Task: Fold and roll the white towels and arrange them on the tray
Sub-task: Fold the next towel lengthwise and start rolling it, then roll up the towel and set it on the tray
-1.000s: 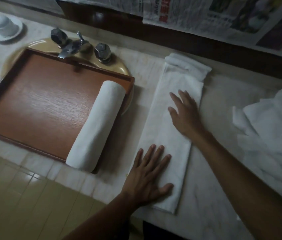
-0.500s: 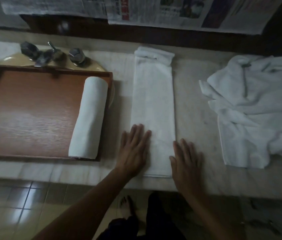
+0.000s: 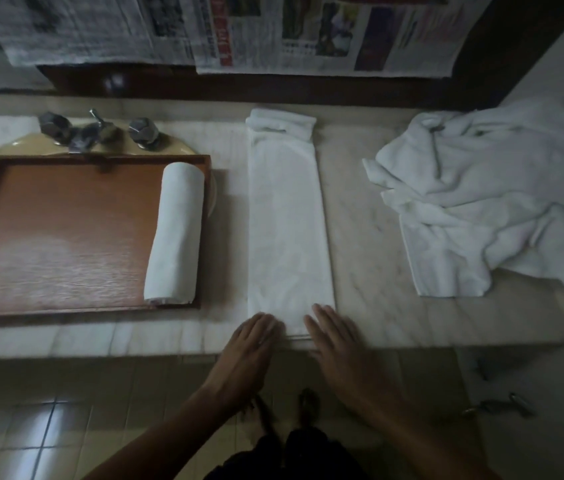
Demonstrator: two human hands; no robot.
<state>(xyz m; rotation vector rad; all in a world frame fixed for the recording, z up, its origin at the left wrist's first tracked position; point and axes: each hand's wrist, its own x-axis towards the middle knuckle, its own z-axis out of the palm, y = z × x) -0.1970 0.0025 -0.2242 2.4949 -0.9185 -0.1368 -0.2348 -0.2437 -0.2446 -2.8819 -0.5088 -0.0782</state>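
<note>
A white towel folded into a long strip (image 3: 287,223) lies on the marble counter, running away from me, its far end bunched up. My left hand (image 3: 249,344) and my right hand (image 3: 334,341) lie flat, fingers apart, at the strip's near end by the counter edge, fingertips on its two near corners. A rolled white towel (image 3: 176,233) rests along the right side of the brown wooden tray (image 3: 66,237), which sits over a sink. To the right is a heap of loose white towels (image 3: 492,206).
Chrome taps (image 3: 95,131) stand behind the tray at the sink's (image 3: 183,150) back rim. Newspaper sheets (image 3: 273,29) hang on the wall behind the counter. The counter front edge (image 3: 135,348) runs just under my hands, with tiled floor below.
Both hands have slid back along the folded strip from its middle to its near end. The view has shifted, bringing the heap of loose towels fully into sight.
</note>
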